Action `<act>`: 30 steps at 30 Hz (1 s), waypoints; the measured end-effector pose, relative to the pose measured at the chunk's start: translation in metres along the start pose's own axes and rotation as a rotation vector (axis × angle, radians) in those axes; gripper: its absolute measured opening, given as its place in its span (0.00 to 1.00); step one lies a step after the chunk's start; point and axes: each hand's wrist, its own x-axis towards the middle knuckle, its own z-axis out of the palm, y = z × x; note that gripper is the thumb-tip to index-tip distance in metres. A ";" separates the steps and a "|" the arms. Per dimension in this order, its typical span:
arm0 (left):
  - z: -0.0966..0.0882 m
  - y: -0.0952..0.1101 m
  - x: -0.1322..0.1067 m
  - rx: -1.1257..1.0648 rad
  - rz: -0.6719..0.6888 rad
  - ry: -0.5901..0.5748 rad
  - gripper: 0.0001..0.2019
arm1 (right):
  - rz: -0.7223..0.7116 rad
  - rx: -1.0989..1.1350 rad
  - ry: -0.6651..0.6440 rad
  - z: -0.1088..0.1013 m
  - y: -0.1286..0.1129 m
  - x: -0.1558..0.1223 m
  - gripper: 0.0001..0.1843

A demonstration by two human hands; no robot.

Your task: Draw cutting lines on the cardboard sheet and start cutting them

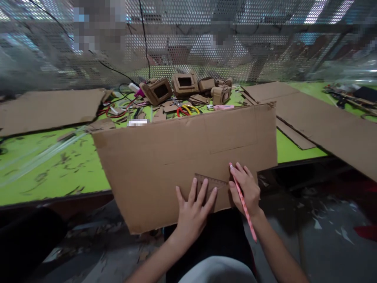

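Head view: left hand, fingers spread, rests on set square on cardboard, long edge pointing toward right hand, fingers closed round pink pencil, tip contact hard to tell.

Cardboard models sit before a perforated screen
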 end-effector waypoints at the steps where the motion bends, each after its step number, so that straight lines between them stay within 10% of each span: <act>1: 0.002 0.005 0.003 0.004 -0.024 -0.002 0.42 | 0.008 -0.004 0.006 0.001 -0.001 0.000 0.28; 13: 0.008 0.011 0.007 0.026 -0.100 0.005 0.50 | 0.400 0.345 0.281 0.005 -0.003 0.032 0.09; 30: 0.006 0.009 0.005 -0.032 -0.108 0.009 0.47 | 0.320 0.045 0.412 0.007 0.044 0.063 0.12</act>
